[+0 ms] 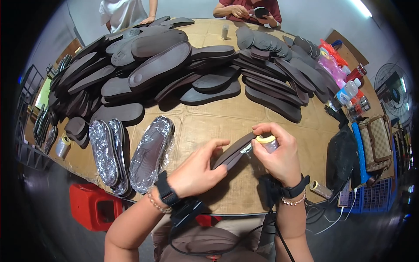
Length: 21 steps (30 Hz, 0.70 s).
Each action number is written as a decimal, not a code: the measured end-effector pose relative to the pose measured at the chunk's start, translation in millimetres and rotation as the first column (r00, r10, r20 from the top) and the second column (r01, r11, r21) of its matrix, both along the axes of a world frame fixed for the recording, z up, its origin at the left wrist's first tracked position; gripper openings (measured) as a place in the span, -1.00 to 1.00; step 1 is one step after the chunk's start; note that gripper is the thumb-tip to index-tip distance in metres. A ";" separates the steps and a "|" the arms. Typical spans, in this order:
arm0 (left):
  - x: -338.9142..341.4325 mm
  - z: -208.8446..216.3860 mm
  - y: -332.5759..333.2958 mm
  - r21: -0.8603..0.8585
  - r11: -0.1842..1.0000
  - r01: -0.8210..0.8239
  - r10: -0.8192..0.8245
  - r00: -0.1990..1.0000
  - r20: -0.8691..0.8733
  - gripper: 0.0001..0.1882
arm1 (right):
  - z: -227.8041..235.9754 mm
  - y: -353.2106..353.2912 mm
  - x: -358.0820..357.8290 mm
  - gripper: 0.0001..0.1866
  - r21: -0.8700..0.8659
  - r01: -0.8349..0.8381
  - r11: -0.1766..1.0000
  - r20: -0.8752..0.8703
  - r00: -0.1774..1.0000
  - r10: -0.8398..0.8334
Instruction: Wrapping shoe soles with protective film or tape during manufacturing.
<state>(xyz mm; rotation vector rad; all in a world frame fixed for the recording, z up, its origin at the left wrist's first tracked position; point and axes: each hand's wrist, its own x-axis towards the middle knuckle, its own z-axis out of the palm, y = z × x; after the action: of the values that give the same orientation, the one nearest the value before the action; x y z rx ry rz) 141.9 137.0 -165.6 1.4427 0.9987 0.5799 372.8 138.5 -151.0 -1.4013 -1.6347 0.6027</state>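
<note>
— Hands first: what do they hold?

— Left hand (pixel 196 168) has its fingers closed on the near end of a dark brown shoe sole (pixel 232 152), thumb on top. Right hand (pixel 279 153) pinches the far end of that sole and also grips a small roll of clear tape (pixel 266 140) with a yellowish core. The sole is raised just above the tabletop (pixel 218 122), near its front edge, tilted up toward the right.

— What can't you make out?

— The sole's far end is hidden under the right fingers, and something shiny shows between tape and sole, too small to tell. The dark straps and cables under both wrists run out of view at the lower edge.

— Materials?

— The sole looks matte, rubbery, thin and long. Left of the hands lie two silver-wrapped soles (pixel 108 155) side by side and a third wrapped sole (pixel 152 153) — crinkled, glossy film. Beyond them, a big heap of bare soles (pixel 144 65) and a second heap (pixel 275 74) at the right, overlapping like shingles. The tabletop is tan board in seamed panels.

— Open room?

— Bare board between the heaps and the hands. At the left rim sits another tape roll (pixel 63 144); a red crate (pixel 94 205) stands below the edge. Bags (pixel 375 142) and plastic bottles (pixel 349 91) crowd the right. Two other people's hands (pixel 244 11) are at the far edge, cut off.
</note>
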 end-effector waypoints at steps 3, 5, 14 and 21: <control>-17.0 4.8 -5.8 0.033 0.990 0.136 -0.134 0.989 -0.059 -0.21 | -1.0 3.6 1.8 -0.79 0.010 -0.080 0.997 -0.044 0.996 0.080; -19.1 15.5 4.2 -0.176 0.968 0.177 -0.206 0.966 -0.158 -0.15 | -3.2 5.9 3.3 -0.79 -0.024 -0.218 0.976 -0.072 0.974 0.216; 19.1 -9.5 52.2 0.142 0.916 0.375 -0.382 0.924 0.028 0.09 | -9.1 13.0 8.5 -0.76 0.000 -0.333 0.943 -0.141 0.933 0.330; 13.4 -19.2 41.5 0.200 0.941 0.274 -0.288 0.957 0.044 0.11 | 4.5 6.7 3.3 -0.61 0.144 -0.234 0.961 0.143 0.966 0.214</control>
<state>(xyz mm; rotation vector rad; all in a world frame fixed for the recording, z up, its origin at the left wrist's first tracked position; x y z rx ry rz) 155.3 178.5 -184.7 1.6885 0.6760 0.5241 376.1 145.2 -146.5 -1.1661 -1.9167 0.5062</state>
